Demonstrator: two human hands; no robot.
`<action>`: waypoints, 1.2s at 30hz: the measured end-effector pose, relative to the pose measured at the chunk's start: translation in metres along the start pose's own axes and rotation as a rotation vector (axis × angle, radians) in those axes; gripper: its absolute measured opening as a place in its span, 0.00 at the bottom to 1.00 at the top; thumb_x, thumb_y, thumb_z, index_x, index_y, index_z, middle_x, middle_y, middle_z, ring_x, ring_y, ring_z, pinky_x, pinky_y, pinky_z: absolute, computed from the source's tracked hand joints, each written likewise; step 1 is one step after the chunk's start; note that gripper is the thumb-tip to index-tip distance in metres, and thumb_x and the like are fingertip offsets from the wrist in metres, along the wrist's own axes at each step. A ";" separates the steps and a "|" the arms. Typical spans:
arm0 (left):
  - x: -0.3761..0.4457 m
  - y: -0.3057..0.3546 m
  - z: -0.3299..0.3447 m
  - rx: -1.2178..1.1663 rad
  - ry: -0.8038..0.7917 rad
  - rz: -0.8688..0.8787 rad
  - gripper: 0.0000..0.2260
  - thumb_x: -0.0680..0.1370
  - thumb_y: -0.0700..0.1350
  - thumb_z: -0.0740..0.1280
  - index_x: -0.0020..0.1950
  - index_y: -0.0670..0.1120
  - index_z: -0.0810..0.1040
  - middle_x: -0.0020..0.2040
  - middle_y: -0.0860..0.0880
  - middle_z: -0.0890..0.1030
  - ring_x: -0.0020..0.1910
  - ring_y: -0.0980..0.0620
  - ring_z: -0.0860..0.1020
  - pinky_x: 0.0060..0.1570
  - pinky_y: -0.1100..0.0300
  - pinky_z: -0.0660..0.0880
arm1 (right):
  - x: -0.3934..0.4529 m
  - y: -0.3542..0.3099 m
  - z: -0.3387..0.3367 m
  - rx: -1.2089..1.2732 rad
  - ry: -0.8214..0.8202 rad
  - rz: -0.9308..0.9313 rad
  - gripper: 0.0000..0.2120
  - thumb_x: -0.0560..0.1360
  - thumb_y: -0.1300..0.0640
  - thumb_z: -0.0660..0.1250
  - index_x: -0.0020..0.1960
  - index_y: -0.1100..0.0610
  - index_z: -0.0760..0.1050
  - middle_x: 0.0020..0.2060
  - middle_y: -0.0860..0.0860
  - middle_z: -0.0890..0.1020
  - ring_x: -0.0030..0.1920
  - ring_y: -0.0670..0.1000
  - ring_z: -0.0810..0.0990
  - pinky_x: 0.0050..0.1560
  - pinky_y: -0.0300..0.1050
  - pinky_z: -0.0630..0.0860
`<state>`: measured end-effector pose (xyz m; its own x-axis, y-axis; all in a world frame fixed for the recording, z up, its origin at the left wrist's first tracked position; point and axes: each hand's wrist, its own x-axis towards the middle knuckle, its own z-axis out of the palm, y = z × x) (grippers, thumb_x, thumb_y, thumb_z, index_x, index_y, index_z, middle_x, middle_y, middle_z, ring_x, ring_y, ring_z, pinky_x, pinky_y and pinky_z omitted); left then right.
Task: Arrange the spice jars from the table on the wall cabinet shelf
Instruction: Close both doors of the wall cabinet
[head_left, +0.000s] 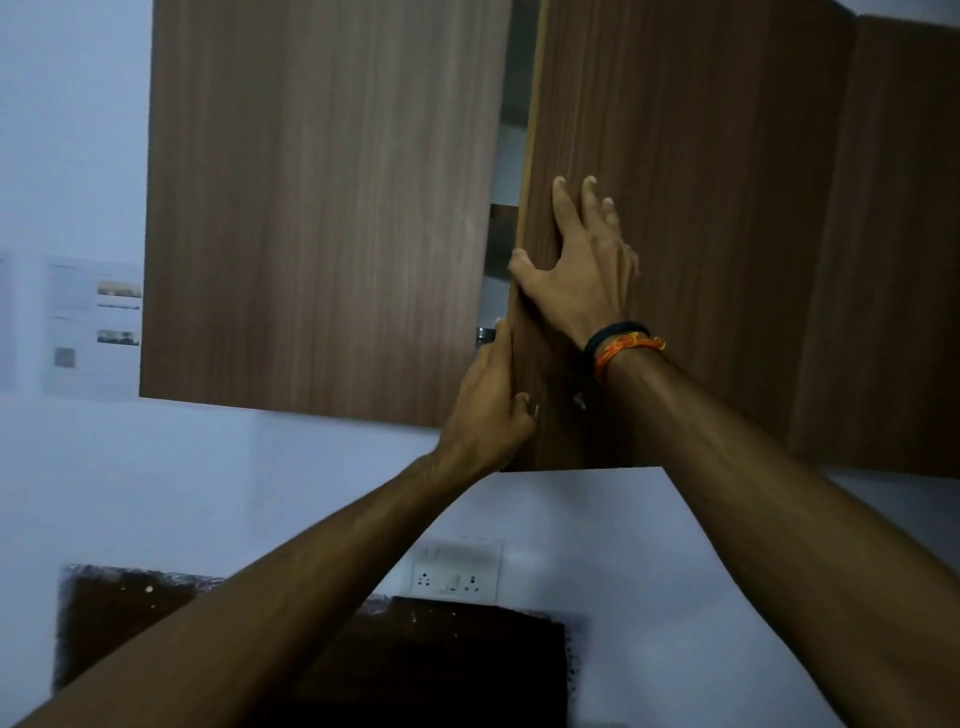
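Observation:
A brown wood-grain wall cabinet hangs in front of me. Its right door (685, 218) stands slightly ajar, leaving a narrow dark gap (506, 171) beside the closed left door (322, 208). My left hand (491, 410) grips the ajar door's edge low down, fingers curled around it. My right hand (582, 270) lies flat on the door's face higher up, thumb hooked on the edge, bands on the wrist. A shelf edge (503, 212) and a small metal part (485, 335) show in the gap. No spice jars or table are in view.
A white wall surrounds the cabinet. Papers (93, 322) are pinned at the left. A white socket plate (457, 571) sits below the cabinet, above a dark brown panel (447, 670). Another cabinet door (893, 249) stands at the far right.

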<state>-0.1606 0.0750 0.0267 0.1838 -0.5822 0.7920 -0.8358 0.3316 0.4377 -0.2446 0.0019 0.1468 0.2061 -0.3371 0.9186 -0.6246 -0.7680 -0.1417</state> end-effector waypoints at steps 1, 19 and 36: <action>0.002 -0.007 -0.002 0.021 -0.019 0.007 0.36 0.78 0.34 0.65 0.81 0.41 0.48 0.75 0.41 0.65 0.73 0.45 0.66 0.72 0.54 0.64 | 0.004 -0.002 0.007 -0.022 -0.005 -0.003 0.42 0.76 0.36 0.63 0.83 0.48 0.49 0.83 0.55 0.50 0.82 0.61 0.50 0.76 0.69 0.57; 0.071 -0.104 -0.002 0.751 -0.126 0.166 0.46 0.78 0.57 0.67 0.81 0.41 0.39 0.81 0.41 0.37 0.80 0.40 0.37 0.77 0.38 0.43 | 0.035 -0.006 0.105 -0.240 -0.021 0.059 0.39 0.79 0.39 0.58 0.83 0.51 0.46 0.83 0.56 0.46 0.81 0.64 0.47 0.73 0.78 0.53; 0.085 -0.134 0.011 0.956 -0.079 0.222 0.46 0.77 0.59 0.67 0.82 0.47 0.39 0.82 0.46 0.37 0.80 0.39 0.37 0.71 0.25 0.42 | 0.033 0.021 0.155 -0.319 -0.019 0.016 0.34 0.83 0.38 0.46 0.83 0.52 0.40 0.82 0.58 0.39 0.81 0.66 0.39 0.67 0.86 0.42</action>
<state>-0.0385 -0.0273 0.0304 -0.0341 -0.6392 0.7683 -0.9200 -0.2802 -0.2740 -0.1341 -0.1101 0.1173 0.2063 -0.3599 0.9099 -0.8317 -0.5544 -0.0307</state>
